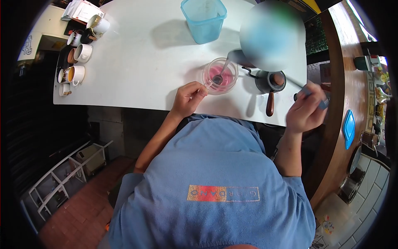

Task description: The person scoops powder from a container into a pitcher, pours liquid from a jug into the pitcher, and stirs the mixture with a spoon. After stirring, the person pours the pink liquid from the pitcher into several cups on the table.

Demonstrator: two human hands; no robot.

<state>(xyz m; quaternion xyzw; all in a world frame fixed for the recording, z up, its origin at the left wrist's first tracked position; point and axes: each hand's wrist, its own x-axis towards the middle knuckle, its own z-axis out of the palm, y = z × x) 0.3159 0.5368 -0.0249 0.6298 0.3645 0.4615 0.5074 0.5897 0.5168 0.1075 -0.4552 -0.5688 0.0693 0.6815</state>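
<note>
On the white table (128, 54), one clear glass cup (231, 79) held something pink, with a dark spoon bowl (217, 79) in it. The left hand's fingers (190, 96) pinched its handle. The right hand's fingers (307, 106) closed round a blue-grey utensil handle (323, 103), its far end hidden by a large blurred round shape (271, 35). One dark kettle (262, 81) sat right of the cup, contents out of sight; one translucent blue tub (204, 29) stood beyond. At least six mugs (84, 53) lined the left edge, one orange-yellow inside.
</note>
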